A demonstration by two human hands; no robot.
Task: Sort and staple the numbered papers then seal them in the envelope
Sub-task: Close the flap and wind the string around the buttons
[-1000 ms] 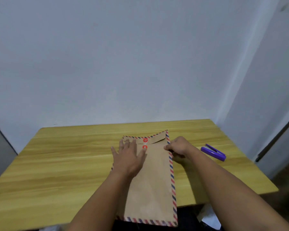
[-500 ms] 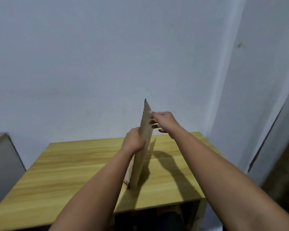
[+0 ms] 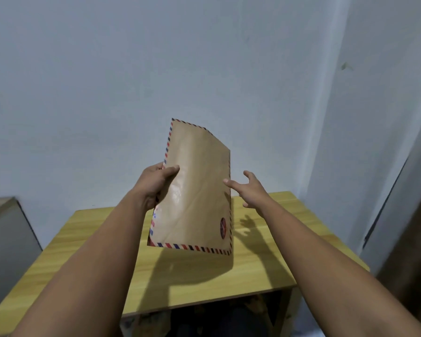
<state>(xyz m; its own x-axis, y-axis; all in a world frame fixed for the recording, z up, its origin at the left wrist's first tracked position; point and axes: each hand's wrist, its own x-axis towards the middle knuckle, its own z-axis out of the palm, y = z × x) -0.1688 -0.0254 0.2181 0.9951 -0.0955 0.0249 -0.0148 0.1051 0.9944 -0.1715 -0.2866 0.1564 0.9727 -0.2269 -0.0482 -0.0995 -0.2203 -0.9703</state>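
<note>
- Gripping item, left hand (image 3: 153, 184): thumb laid across the near face of the envelope (image 3: 195, 190), the other fingers (image 3: 159, 166) curled behind its left edge; this hand alone carries it.
- Right hand (image 3: 250, 190): fingers (image 3: 248, 175) spread and loosely bent, holding nothing; the thumb tip sits just beside the envelope's right edge, and whether it touches cannot be told.
- Envelope: brown paper, red-and-blue striped border on the top, left and bottom edges; held in the air above the surface (image 3: 289, 239), roughly upright and tilted, upper part leaning away toward the wall (image 3: 204, 57). A red round fastener (image 3: 223, 227) shows near the lower right corner. Glare lies across the middle of the face.
- Surface: yellow wood-grain top; the envelope and the forearms cover much of its middle. Shadows of the envelope and of the right hand fall on it below and to the right.
- Wall: plain pale blue-grey, directly behind the surface, with a corner line at right.
- Grey cabinet (image 3: 7, 239): left of the surface, only partly in view.
- Dark vertical strip (image 3: 387, 203): far right; too unclear to identify.
</note>
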